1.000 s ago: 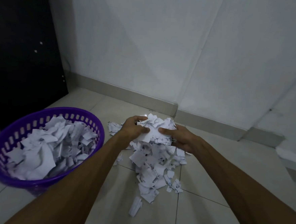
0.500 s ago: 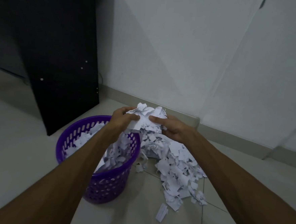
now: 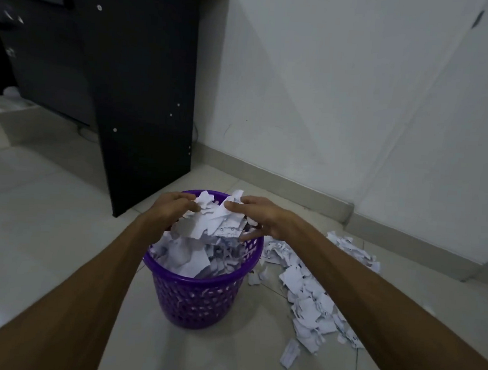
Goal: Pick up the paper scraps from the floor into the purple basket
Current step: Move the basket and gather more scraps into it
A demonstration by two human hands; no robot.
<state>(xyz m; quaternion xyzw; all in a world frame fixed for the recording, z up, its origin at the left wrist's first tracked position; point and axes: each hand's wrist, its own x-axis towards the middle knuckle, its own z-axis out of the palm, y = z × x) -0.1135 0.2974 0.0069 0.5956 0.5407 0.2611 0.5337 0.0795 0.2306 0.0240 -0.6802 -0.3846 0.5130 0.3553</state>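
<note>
Hands, left [image 3: 172, 208] and right [image 3: 259, 217], grip a wad of scraps [image 3: 214, 217] right over the basket [image 3: 200, 300], so it's the dump step. Next: let go, then go for the pile [image 3: 310, 293] on the floor beside it.

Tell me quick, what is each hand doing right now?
Left hand: fingers curled round a bunch of paper scraps above the purple basket.
Right hand: holds the same bunch from the other side.

scraps [image 3: 309, 302] right of basket [image 3: 197, 303]
</note>
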